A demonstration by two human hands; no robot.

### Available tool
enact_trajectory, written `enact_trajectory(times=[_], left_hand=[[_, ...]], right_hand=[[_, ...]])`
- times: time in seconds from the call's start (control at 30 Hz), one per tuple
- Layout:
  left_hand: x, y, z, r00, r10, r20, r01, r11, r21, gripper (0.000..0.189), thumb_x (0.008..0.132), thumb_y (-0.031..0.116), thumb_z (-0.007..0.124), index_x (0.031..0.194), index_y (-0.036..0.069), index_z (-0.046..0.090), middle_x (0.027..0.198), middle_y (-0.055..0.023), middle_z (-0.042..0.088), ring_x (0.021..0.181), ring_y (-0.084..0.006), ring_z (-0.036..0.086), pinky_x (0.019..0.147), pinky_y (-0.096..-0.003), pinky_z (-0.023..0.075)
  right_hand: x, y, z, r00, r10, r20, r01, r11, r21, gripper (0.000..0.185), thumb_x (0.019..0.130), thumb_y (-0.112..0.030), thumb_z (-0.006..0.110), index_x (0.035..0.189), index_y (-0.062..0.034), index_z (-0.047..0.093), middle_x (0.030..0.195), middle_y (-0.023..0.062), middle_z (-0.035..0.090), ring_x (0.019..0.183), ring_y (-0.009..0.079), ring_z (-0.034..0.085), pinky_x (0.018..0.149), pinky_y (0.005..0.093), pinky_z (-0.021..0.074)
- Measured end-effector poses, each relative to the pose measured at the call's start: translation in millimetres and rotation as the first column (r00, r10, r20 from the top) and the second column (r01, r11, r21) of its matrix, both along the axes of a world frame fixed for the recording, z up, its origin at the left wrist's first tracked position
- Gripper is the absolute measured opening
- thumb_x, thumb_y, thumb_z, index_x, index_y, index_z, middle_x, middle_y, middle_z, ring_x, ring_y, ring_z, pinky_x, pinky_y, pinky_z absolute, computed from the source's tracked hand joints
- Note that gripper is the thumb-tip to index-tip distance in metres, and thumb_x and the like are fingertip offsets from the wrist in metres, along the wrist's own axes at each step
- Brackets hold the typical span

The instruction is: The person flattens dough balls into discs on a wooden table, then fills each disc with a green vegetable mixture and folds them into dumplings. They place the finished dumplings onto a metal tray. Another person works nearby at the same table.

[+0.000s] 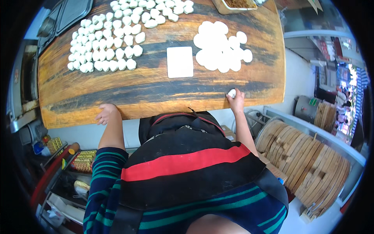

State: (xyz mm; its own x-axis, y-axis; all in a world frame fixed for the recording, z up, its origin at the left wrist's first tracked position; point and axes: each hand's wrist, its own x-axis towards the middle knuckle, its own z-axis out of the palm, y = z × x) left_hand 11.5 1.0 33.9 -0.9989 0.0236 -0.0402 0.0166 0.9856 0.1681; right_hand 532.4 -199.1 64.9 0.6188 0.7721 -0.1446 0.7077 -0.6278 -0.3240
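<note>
My right hand has its fingers around a small white dough piece at the near right of the wooden worktable. My left hand rests on the table's near edge at the left, fingers apart, holding nothing. Beyond my right hand lies an overlapping pile of flat white dough rounds. A white rectangular scraper or card lies flat at the middle of the table. Rows of small white dough pieces cover the far left part.
A container of brown filling stands at the far right. Metal trays lie at the far left corner. Stacked bamboo steamers stand below the table on the right, and egg trays at the lower left. People are visible in the far right background.
</note>
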Motion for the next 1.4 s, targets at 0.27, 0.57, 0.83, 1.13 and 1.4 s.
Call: enact_trajectory(times=[0.27, 0.57, 0.83, 1.13, 1.4], left_hand=[[-5, 0, -11, 1.000, 0.013, -0.009, -0.013, 1.000, -0.001, 0.073, 0.087, 0.049, 0.034, 0.142, 0.004, 0.019, 0.147, -0.0232, 0.013, 0.123, -0.0355, 0.037, 0.096, -0.0507, 0.0337], [-5, 4, -12, 1.000, 0.015, -0.023, -0.016, 1.000, -0.027, 0.072, 0.087, 0.049, 0.034, 0.141, 0.003, 0.022, 0.145, -0.0241, 0.016, 0.121, -0.0370, 0.039, 0.096, -0.0521, 0.0339], [-4, 0, -11, 0.999, 0.041, 0.001, -0.041, 0.999, 0.003, 0.072, 0.087, 0.049, 0.034, 0.141, 0.004, 0.021, 0.145, -0.0238, 0.017, 0.122, -0.0380, 0.038, 0.095, -0.0524, 0.0348], [-7, 3, -17, 0.999, 0.039, -0.036, -0.038, 0.999, 0.015, 0.073, 0.085, 0.050, 0.036, 0.141, 0.005, 0.022, 0.146, -0.0231, 0.017, 0.121, -0.0377, 0.039, 0.096, -0.0525, 0.0330], [-13, 0, -23, 0.997, 0.024, -0.069, -0.025, 1.000, -0.012, 0.071, 0.086, 0.049, 0.036, 0.140, 0.004, 0.025, 0.144, -0.0251, 0.020, 0.121, -0.0372, 0.038, 0.093, -0.0527, 0.0352]], right_hand=[[3, 23, 28, 0.997, 0.014, 0.079, 0.004, 0.975, -0.222, 0.057, 0.083, -0.046, 0.056, 0.127, -0.0110, 0.047, 0.130, 0.0188, 0.040, 0.121, 0.0322, 0.039, 0.099, 0.0457, 0.0321], [-18, 57, -11, 0.953, 0.029, 0.301, 0.076, 0.940, -0.333, 0.069, 0.090, -0.056, 0.036, 0.143, -0.0133, 0.023, 0.150, 0.0125, 0.013, 0.138, 0.0290, 0.010, 0.107, 0.0564, 0.0062], [3, 62, -24, 0.954, -0.118, 0.276, 0.123, 0.992, -0.002, 0.068, 0.090, -0.056, 0.033, 0.143, -0.0136, 0.025, 0.150, 0.0131, 0.012, 0.138, 0.0293, 0.010, 0.107, 0.0561, 0.0065], [3, 61, -20, 0.973, -0.126, 0.193, 0.164, 0.966, -0.200, 0.070, 0.090, -0.058, 0.028, 0.144, -0.0144, 0.020, 0.151, 0.0113, 0.011, 0.139, 0.0285, 0.008, 0.107, 0.0556, 0.0062], [24, 66, -26, 0.951, -0.237, 0.198, 0.266, 0.955, -0.131, 0.055, 0.096, -0.044, 0.023, 0.144, -0.0167, 0.020, 0.151, 0.0078, 0.010, 0.140, 0.0226, 0.007, 0.108, 0.0540, 0.0054]])
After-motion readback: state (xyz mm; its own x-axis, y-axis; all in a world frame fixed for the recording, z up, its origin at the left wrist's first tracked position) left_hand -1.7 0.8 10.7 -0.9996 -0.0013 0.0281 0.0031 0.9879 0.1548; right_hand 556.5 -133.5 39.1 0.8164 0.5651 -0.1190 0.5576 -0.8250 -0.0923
